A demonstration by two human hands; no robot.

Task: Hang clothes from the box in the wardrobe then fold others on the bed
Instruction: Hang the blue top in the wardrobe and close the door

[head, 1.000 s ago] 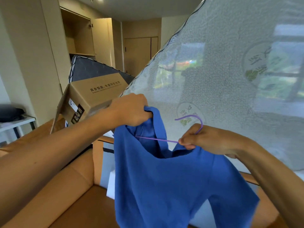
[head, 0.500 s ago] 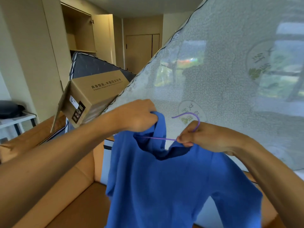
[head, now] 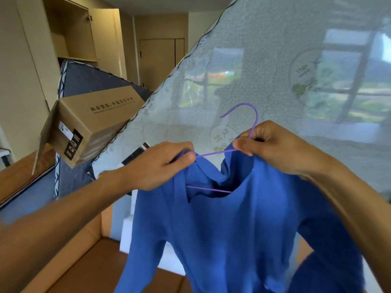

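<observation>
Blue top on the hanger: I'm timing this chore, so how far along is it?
Done: the purple hanger is threaded into the blue top through its neck. In hand: the left hand grips the collar over one hanger arm; the right hand pinches below the hook. Left: carrying it to the open wardrobe, then folding.

Tilted mattresses crowd a beige-walled bedroom.
A pale quilted mattress (head: 275, 60), its glossy wrap carrying a daylit window reflection (head: 349, 81), leans across the room; a dark mattress (head: 95, 81) stands behind it, near an open wooden wardrobe (head: 72, 32) and a closed door (head: 157, 60).
</observation>
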